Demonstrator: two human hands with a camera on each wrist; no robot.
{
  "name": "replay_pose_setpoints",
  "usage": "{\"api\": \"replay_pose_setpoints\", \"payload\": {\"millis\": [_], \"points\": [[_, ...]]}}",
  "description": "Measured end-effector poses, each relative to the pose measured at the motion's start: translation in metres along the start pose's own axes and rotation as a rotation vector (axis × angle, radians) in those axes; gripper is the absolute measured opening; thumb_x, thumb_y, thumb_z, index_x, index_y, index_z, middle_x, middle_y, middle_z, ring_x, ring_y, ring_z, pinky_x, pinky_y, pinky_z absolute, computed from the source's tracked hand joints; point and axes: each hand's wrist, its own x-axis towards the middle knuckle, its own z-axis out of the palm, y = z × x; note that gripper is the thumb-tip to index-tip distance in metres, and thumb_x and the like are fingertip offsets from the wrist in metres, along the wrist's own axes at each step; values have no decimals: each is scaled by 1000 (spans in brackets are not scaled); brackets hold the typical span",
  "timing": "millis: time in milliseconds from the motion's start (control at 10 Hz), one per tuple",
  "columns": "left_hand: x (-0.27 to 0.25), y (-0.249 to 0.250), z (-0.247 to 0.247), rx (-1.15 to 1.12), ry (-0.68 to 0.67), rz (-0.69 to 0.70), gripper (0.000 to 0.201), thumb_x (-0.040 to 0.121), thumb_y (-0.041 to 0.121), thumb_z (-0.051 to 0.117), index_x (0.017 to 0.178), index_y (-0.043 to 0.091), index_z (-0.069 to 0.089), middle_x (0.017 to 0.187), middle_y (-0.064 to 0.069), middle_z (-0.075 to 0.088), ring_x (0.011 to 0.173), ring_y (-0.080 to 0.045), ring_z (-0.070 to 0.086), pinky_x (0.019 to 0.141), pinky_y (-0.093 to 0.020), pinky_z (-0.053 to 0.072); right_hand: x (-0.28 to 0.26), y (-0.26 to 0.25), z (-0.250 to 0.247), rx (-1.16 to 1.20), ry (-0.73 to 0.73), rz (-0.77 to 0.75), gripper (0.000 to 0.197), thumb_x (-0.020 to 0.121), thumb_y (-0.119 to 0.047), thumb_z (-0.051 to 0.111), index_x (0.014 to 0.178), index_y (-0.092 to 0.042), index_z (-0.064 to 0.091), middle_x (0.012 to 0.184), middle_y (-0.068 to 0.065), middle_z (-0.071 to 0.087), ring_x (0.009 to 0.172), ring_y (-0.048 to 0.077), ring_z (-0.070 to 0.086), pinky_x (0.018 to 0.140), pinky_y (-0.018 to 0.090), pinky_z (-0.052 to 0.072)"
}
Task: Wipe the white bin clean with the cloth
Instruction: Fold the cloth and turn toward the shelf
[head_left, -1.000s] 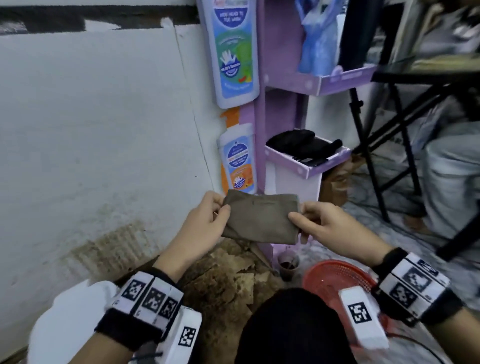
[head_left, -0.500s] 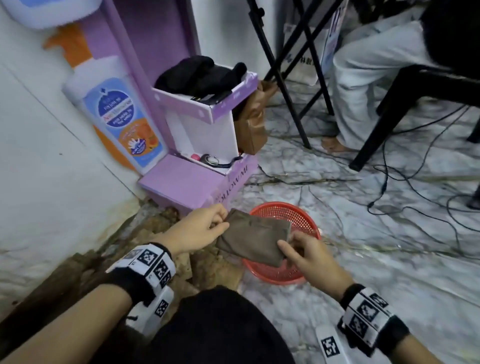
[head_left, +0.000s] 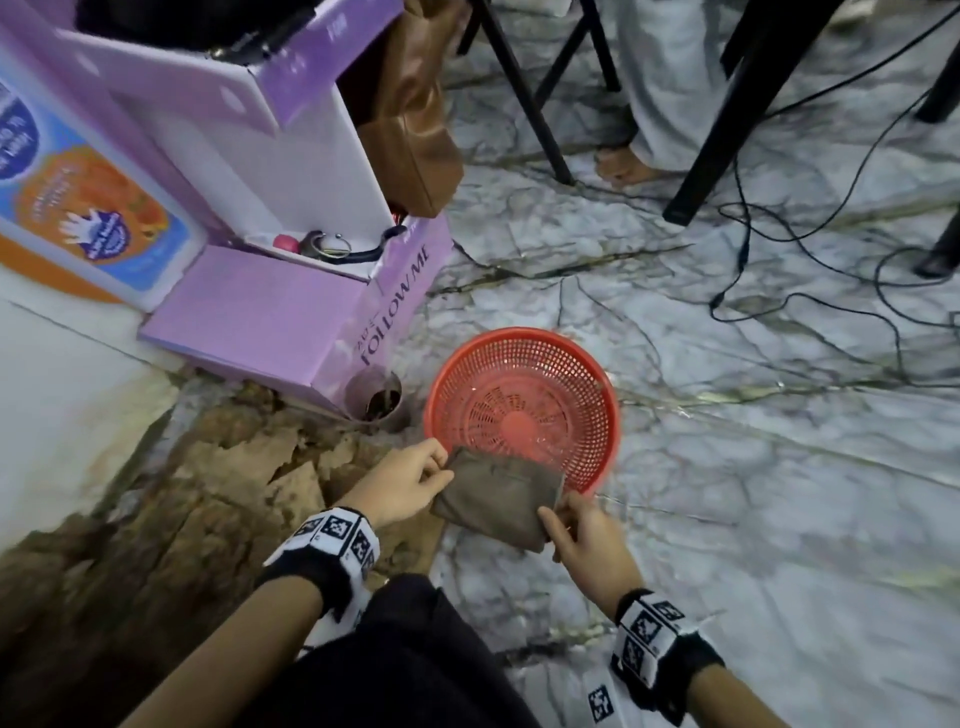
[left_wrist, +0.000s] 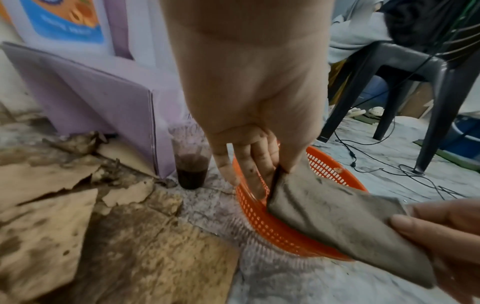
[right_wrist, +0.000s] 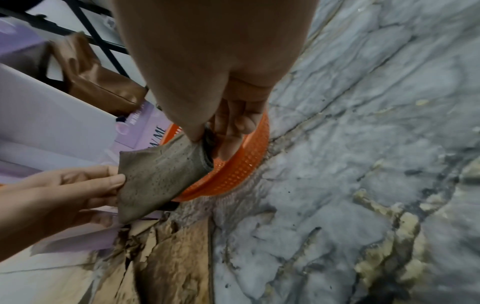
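Thumb and fingers (left_wrist: 255, 168) of the left hand (head_left: 402, 480) pinch one end of the cloth (head_left: 498, 499); the right hand (head_left: 584, 535) pinches the other end. The cloth is a folded, flat, grey-brown rectangle, speckled with dirt, held taut above the near rim of a round red perforated plastic basket (head_left: 524, 405). Left of the basket stands a clear cup (left_wrist: 191, 158) of dark liquid against a purple cardboard stand (head_left: 270, 317). The floor (head_left: 727, 467) is veined marble, with torn, stained brown cardboard (head_left: 197, 509) on the left, perhaps damp. The white bin is out of view.
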Motion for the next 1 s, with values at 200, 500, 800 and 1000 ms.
{"api": "replay_pose_setpoints", "payload": {"millis": [200, 500, 800, 1000], "points": [[17, -18, 22, -42, 33, -79, 8, 98, 28, 65, 96, 25, 58, 89, 6, 63, 90, -22, 65, 90, -44, 53, 6, 14, 19, 16, 10, 119, 25, 99, -28, 61, 78, -16, 59, 52, -3, 65, 44, 6, 61, 49, 17, 45], [19, -37, 46, -56, 135, -143, 9, 96, 31, 67, 96, 30, 58, 89, 13, 66, 90, -15, 66, 87, -42, 55, 3, 25, 33, -90, 122, 177, 27, 96, -42, 63, 81, -19, 66, 61, -7, 67, 53, 10, 64, 56, 28, 50], [9, -44, 51, -166, 228, -121, 17, 97, 25, 67, 108, 26, 55, 94, 14, 65, 92, -7, 65, 88, -42, 56, 7, 29, 31, -111, 118, 190, 34, 96, -47, 61, 83, -17, 69, 67, -4, 70, 62, 15, 67, 63, 39, 56], [-14, -56, 44, -157, 227, -140, 18, 98, 25, 64, 112, 25, 53, 102, 12, 63, 97, -8, 64, 90, -42, 55, 8, 28, 28, -142, 119, 230, 46, 98, -54, 49, 76, -16, 63, 62, 0, 69, 62, 23, 68, 63, 43, 56]]}}
